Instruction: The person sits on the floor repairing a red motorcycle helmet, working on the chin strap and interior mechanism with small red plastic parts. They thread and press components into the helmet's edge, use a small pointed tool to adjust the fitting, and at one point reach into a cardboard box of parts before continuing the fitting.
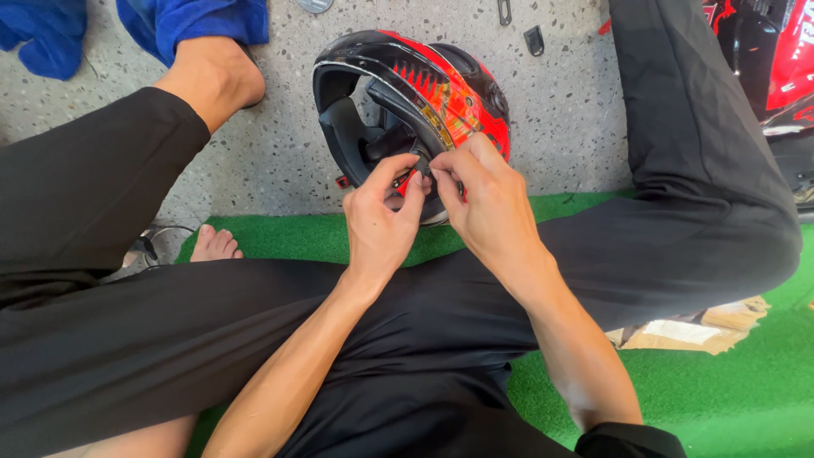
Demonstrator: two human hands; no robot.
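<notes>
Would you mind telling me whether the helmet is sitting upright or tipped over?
Tipped over: the helmet lies on its side on the speckled floor, its padded interior opening turned toward the left hand and right hand.

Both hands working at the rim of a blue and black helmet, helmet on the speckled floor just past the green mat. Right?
Not quite: the head view shows the helmet is red and black, not blue. The rest holds: the left hand and right hand pinch a small part at its rim, and it lies on the speckled floor just past the green mat.
</notes>
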